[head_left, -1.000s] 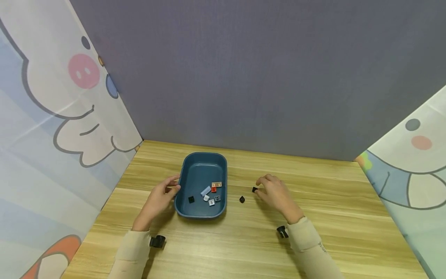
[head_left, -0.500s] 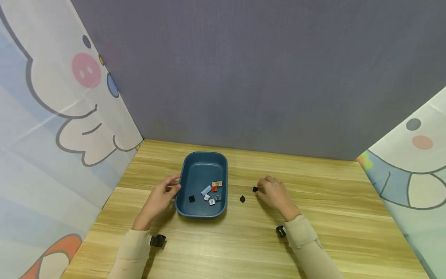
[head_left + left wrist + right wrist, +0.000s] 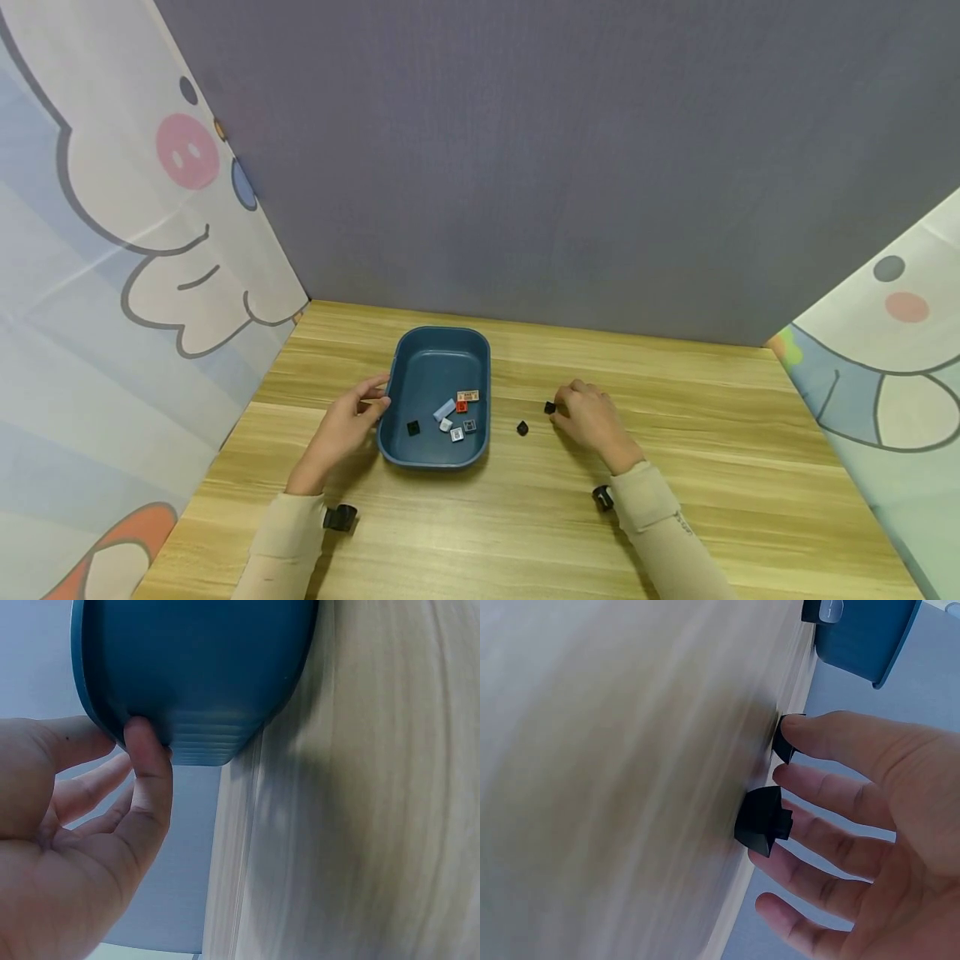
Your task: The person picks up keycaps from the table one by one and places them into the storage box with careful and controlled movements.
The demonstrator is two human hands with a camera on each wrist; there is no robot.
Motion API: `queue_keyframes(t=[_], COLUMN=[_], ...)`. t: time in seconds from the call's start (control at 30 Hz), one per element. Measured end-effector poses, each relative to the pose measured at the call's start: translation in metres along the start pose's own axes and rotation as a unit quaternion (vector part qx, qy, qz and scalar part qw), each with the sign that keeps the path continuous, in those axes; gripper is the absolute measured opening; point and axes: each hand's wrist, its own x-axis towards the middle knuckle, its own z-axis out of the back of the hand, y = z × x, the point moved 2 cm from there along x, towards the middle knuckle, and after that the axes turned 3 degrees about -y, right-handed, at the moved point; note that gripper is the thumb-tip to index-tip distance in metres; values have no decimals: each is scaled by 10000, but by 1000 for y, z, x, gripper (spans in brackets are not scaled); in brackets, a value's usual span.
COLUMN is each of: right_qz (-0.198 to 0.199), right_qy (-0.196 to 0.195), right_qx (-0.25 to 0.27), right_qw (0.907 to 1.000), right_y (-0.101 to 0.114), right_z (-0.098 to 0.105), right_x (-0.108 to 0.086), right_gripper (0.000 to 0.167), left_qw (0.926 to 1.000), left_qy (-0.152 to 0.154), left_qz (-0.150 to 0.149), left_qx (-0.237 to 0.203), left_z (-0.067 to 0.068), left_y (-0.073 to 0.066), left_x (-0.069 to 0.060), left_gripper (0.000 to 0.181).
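Note:
A dark blue tray [image 3: 442, 334] stands left of centre, and my left hand [image 3: 347, 427] pinches its left rim. In the left wrist view, thumb and fingers meet the wall of the tray [image 3: 217, 682]. My right hand [image 3: 592, 421] is low over the table, thumb and forefinger at a small black keycap [image 3: 550, 407]. The right wrist view shows the thumb against this black keycap [image 3: 783, 742], the forefinger close at its other side. A second black keycap [image 3: 761, 819] sits near the other fingers. Another black keycap [image 3: 522, 427] lies between tray and right hand.
Several keycaps lie in the tray: a black one [image 3: 413, 427], a light blue long one [image 3: 445, 409], a red one [image 3: 462, 407], a beige one [image 3: 468, 396], and white and grey ones. A grey panel [image 3: 525, 167] rises behind the wooden table [image 3: 480, 533].
The right hand has shifted slightly, its fingers closing in around the black keycap. The left hand and the tray have stayed in place.

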Motion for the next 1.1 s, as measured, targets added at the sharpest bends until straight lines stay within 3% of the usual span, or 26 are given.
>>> queue_keyframes(t=[0.5,1.1], right_qz=[-43,664], right_qy=[-41,-1063], right_qx=[41,55], right_qw=[10000,9921], right_y=[3,35], right_z=[4,39], right_x=[2,7], right_gripper=[22,21], left_qw=[10000,10000], left_qy=[-3,-39], left_qz=[13,-62], left_qx=[-58,-46], left_z=[-1,-1], left_y=[-1,1], left_x=[1,0], left_gripper=[41,41])
